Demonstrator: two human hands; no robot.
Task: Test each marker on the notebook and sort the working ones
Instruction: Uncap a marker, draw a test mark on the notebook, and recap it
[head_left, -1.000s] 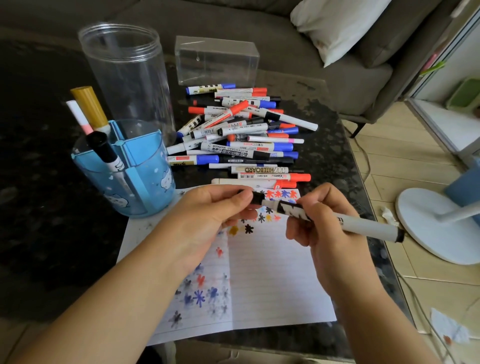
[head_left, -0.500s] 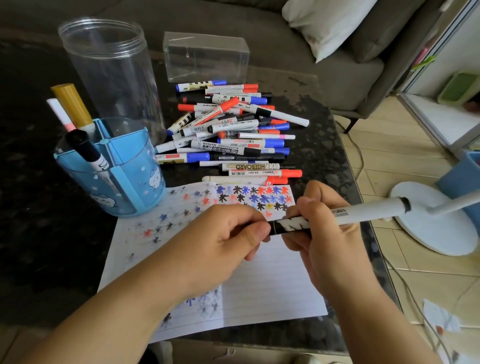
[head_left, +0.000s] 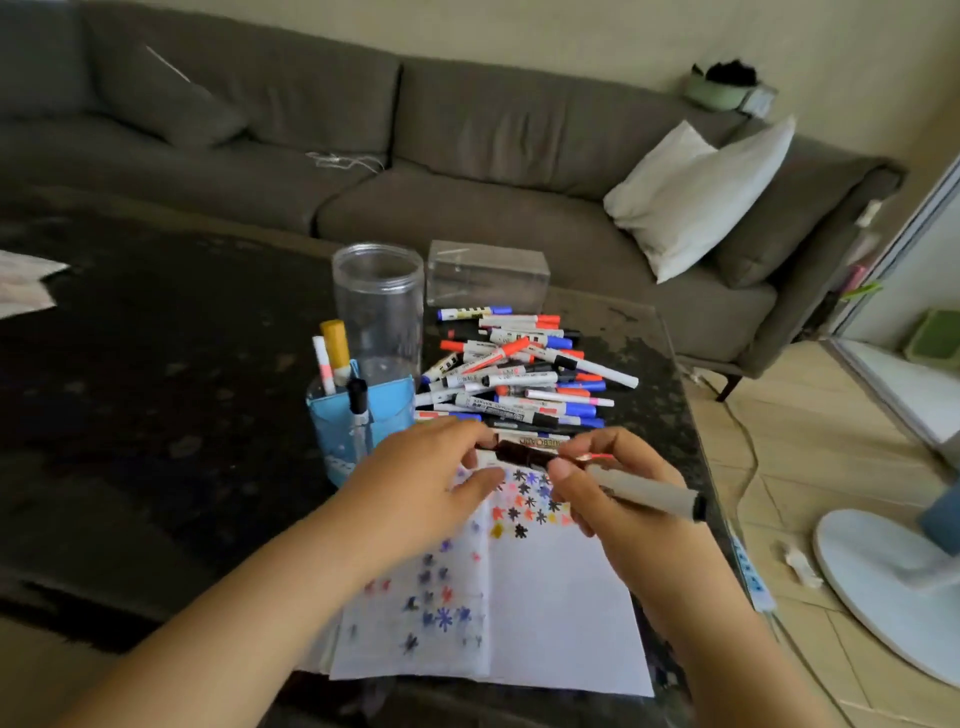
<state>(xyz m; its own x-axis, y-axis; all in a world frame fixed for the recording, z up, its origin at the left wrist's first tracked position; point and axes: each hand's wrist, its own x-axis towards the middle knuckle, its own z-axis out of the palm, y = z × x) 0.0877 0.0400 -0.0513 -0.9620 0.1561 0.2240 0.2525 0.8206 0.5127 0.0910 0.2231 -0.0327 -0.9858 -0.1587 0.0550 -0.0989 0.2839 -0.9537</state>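
Fingers (head_left: 480, 480) of left hand (head_left: 421, 483): curled round black cap end of marker (head_left: 644, 491), thumb beneath. Fingers of right hand (head_left: 618, 499): pinching same marker's white barrel, thumb on near side; barrel slanting right and near, past the hand.
Marker: held in air above far edge of notebook (head_left: 561, 613), not touching the page.
Notebook: open flat at near edge of dark desk (head_left: 156, 415); star-shaped test marks in black, blue, red, yellow on both pages.
Marker pile (head_left: 519, 374): loose heap, caps blue, red, black, just beyond the hands.
Blue holder (head_left: 337, 447): left of hands, divided; yellow-capped, pink-banded and black-capped markers standing in it.
Clear jar (head_left: 379, 306): upright, behind holder.
Clear box (head_left: 488, 273): far side of pile.
Grey sofa (head_left: 467, 156) with white pillow (head_left: 696, 197): beyond desk.
White fan base (head_left: 883, 582): on floor, right.
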